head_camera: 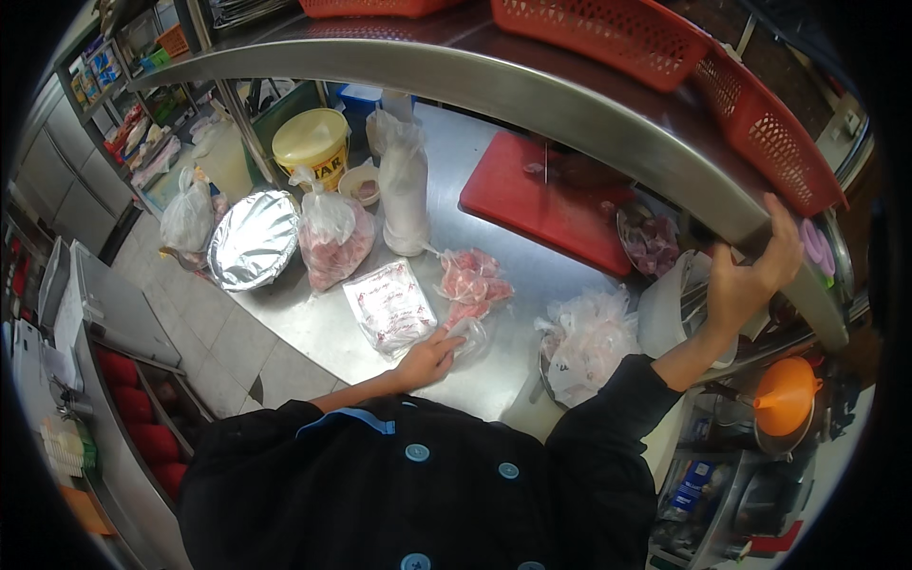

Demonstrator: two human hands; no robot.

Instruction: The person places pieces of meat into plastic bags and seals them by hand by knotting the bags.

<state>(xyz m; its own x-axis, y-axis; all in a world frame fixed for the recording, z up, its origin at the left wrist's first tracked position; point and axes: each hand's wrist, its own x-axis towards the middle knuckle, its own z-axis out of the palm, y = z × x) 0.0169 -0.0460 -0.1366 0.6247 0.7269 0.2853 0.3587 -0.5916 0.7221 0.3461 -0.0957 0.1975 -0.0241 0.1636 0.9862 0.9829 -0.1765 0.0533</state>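
Observation:
My left hand (429,360) rests at the open end of a clear plastic bag of pink meat pieces (474,281) on the steel table (442,153); whether its fingers grip the bag cannot be told. A square pack in printed white wrapping (392,306) lies just beyond that hand. My right hand (757,274) is raised at the edge of the steel overshelf (684,171), thumb and fingers apart around the edge. Below it stands a white plastic container (662,310) with utensils inside. To its left, crumpled plastic bags (588,349) fill a bowl.
A red cutting board (527,206), another person's hand at its far side, and a bowl of meat (652,246) lie under the shelf. At the left stand a foil-covered bowl (254,239), bagged meat (335,242) and a yellow tub (310,142). Red baskets (598,35) sit overhead.

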